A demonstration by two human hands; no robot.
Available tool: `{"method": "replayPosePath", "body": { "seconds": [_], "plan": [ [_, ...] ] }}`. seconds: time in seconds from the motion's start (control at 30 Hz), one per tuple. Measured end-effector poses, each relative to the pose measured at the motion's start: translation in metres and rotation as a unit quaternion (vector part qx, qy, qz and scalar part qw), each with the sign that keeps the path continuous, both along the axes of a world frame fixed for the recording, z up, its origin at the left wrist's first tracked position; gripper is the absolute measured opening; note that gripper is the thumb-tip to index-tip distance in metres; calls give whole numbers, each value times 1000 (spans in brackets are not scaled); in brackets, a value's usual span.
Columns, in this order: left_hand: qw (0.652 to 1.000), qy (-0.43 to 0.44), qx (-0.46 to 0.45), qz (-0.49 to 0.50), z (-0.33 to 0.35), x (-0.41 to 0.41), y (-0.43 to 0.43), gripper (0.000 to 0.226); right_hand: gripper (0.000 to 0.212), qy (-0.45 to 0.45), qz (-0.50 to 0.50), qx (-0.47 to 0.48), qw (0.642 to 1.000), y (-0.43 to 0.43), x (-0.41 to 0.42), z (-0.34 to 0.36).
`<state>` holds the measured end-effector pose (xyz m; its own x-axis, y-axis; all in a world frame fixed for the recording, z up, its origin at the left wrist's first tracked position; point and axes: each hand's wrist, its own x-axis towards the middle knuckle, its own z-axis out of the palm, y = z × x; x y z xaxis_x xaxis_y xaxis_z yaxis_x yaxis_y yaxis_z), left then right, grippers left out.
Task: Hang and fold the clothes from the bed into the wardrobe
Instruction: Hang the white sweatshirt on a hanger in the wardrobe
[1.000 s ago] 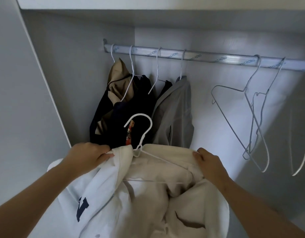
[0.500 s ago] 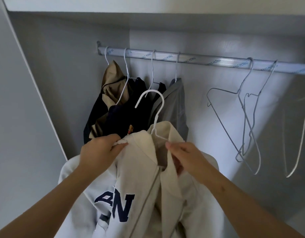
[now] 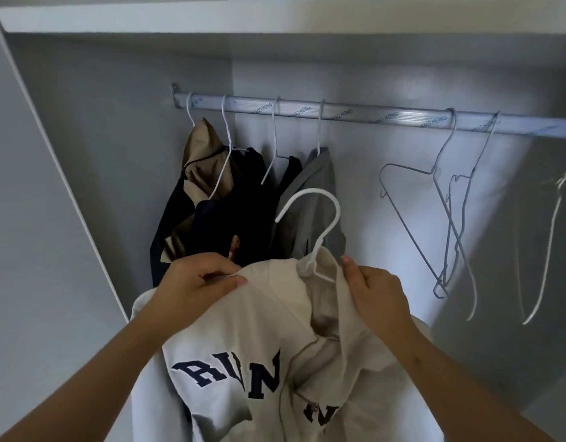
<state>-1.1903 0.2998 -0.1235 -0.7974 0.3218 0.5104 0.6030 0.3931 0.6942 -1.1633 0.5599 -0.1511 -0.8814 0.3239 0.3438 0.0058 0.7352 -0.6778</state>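
A cream zip jacket (image 3: pixel 259 352) with navy letters hangs on a white hanger (image 3: pixel 320 224) in front of me, its hook free in the air below the wardrobe rail (image 3: pixel 355 114). My left hand (image 3: pixel 195 282) pinches the jacket's left shoulder edge. At the collar on the right, my right hand (image 3: pixel 377 295) grips the cloth beside the hanger's neck. The hook points left, in front of the hung clothes.
On the rail's left end hang a tan and navy garment (image 3: pixel 205 173), dark clothes (image 3: pixel 243 212) and a grey shirt (image 3: pixel 316 199). Several bare wire hangers (image 3: pixel 447 218) dangle to the right. The wardrobe's side wall (image 3: pixel 67 186) is on the left and a shelf (image 3: pixel 275 14) spans above.
The jacket and hanger have risen toward the rail and turned so the lettered front shows. Both hands shifted up to the shoulders and collar.
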Motion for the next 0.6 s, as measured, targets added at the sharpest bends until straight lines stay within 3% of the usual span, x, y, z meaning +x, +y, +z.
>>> {"method": "replayPosePath", "body": {
  "seconds": [0.1, 0.13, 0.2, 0.27, 0.33, 0.4, 0.47, 0.53, 0.6],
  "plan": [
    [971, -138, 167, -104, 19, 3, 1, 23, 56, -18, -12, -11, 1000, 4, 1, -3],
    [974, -146, 136, -110, 23, 1, 5, 19, 56, -20, -10, -11, 1000, 3, 2, -5],
    [984, -141, -48, -98, 24, 0, 20, 23, 56, -29, 1, 0, 1000, -3, 5, -11],
    [965, -96, -220, -109, 18, 2, 38, 24, 56, -37, 13, 14, 999, -8, 7, -16],
    [959, -54, -257, -104, 8, 3, 47, 26, 56, -45, 12, 22, 999, -8, 9, -18],
    [976, -59, -188, -91, 1, 4, 47, 24, 56, -52, 8, 16, 998, -3, 10, -17],
    [990, -104, -44, -86, -2, 7, 49, 23, 56, -60, 6, 6, 998, 1, 10, -16],
    [980, -154, 103, -70, -2, 11, 58, 25, 56, -65, 8, 0, 998, 2, 11, -16],
    [966, -176, 181, -44, -2, 15, 69, 26, 55, -77, 21, -16, 997, 2, 12, -15]
  ]
}}
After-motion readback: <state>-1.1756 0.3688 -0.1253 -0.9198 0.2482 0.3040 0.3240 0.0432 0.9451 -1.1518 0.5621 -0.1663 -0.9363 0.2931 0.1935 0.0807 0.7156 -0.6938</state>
